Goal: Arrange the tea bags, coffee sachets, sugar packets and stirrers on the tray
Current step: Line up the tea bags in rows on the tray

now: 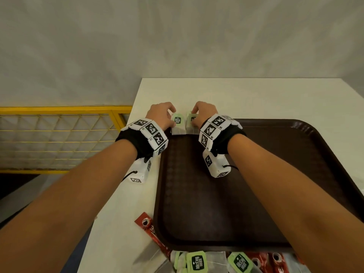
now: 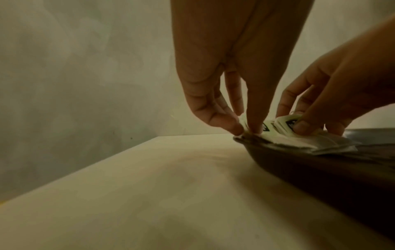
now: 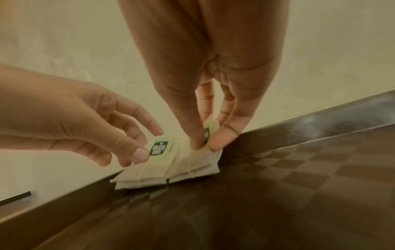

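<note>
My left hand (image 1: pixel 162 115) pinches the left tea bag (image 1: pixel 177 124) at the tray's (image 1: pixel 275 174) far left corner; my right hand (image 1: pixel 203 113) pinches the tea bag beside it (image 1: pixel 191 125); more tea bags (image 1: pixel 197 262) and red coffee sachets (image 1: pixel 151 231) lie on the table (image 1: pixel 256 95) by the near edge.

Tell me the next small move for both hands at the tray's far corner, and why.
Probably let go of both tea bags and pull back for more. The left hand pinches the left tea bag and the right hand the right tea bag; both bags already lie side by side against the tray rim, while more tea bags and red sachets wait off the tray.
</note>
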A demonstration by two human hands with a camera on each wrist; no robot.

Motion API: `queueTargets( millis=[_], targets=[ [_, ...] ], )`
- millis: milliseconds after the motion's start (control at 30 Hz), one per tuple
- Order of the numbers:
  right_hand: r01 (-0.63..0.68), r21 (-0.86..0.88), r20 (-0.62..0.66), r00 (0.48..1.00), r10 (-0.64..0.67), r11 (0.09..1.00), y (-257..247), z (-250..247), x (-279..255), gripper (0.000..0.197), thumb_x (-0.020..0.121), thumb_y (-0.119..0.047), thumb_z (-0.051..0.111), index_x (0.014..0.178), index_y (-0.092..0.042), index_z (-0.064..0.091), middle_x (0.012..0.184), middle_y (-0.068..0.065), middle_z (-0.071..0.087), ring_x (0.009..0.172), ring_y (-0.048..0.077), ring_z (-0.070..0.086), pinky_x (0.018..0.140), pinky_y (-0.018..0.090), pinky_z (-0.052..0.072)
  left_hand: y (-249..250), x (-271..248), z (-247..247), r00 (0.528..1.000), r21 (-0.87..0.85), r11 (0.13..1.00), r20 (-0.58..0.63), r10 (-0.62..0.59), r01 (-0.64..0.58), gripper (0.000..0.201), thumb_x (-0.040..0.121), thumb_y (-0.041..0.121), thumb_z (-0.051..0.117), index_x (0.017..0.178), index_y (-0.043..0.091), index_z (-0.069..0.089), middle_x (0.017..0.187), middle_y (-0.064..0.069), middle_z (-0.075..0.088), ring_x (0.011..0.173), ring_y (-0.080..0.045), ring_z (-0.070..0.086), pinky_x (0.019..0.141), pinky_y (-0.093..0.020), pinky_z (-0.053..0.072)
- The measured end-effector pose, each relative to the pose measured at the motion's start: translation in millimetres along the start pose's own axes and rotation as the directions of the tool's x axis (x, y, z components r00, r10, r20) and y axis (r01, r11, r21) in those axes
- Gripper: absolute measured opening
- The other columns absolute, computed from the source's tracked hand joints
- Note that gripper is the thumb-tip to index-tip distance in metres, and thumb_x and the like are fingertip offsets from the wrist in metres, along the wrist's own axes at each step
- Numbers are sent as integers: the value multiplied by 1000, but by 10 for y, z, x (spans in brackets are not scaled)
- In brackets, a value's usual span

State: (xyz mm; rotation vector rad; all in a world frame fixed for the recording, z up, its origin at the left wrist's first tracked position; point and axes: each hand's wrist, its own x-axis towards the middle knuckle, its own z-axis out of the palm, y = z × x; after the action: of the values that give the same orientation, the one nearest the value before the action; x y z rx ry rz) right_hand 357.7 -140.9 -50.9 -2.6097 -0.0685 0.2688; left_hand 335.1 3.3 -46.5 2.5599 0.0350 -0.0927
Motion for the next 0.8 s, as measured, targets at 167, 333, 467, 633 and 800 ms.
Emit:
queueTargets(
  millis=[167, 333, 467, 633, 800],
  targets=[
    [-9, 50, -58, 998, 11, 999, 53, 46, -62, 37, 86, -11, 61, 120, -10, 46, 124, 14, 42, 104, 30, 52, 80, 32, 43, 9, -39, 20, 990, 93, 988, -62, 130, -124, 35, 84, 20, 66, 116, 12, 56, 112, -11, 54, 88, -18, 50, 79, -26, 35],
    [-7, 82, 6, 1000, 7, 997, 113, 35, -136, 47, 78, -20, 72, 115, -9, 46, 116, 14, 49, 93, 29, 56, 67, 31, 46, 38, -70, 28, 972, 243, 942, 83, 219, -233, 30, 83, 29, 67, 108, 14, 61, 108, -9, 55, 85, -16, 48, 75, -24, 34],
    [-8, 73, 44, 999, 4, 997, 114, 73, -176, 36, 81, -16, 68, 111, -8, 50, 108, 11, 55, 78, 22, 52, 51, 21, 37, 14, -100, 64, 972, 326, 918, 130, 195, -228, 35, 83, 30, 68, 113, 13, 61, 113, -9, 53, 102, -25, 53, 78, -25, 34],
    [10, 15, 74, 997, -11, 1000, 102, 72, -194, 32, 82, -9, 66, 112, -8, 55, 119, 12, 57, 103, 26, 55, 69, 25, 41, -37, -141, 95, 978, 349, 917, 139, 153, -193, 39, 84, 29, 68, 119, 13, 59, 118, -12, 49, 107, -28, 50, 83, -28, 36],
    [11, 22, 105, 994, -13, 1000, 127, 66, -229, 33, 79, -9, 70, 110, -6, 58, 116, 10, 58, 102, 26, 58, 72, 27, 44, -81, -149, 82, 980, 301, 937, 139, 141, -177, 38, 83, 25, 69, 118, 14, 60, 116, -12, 49, 104, -27, 51, 82, -26, 35]
  ],
)
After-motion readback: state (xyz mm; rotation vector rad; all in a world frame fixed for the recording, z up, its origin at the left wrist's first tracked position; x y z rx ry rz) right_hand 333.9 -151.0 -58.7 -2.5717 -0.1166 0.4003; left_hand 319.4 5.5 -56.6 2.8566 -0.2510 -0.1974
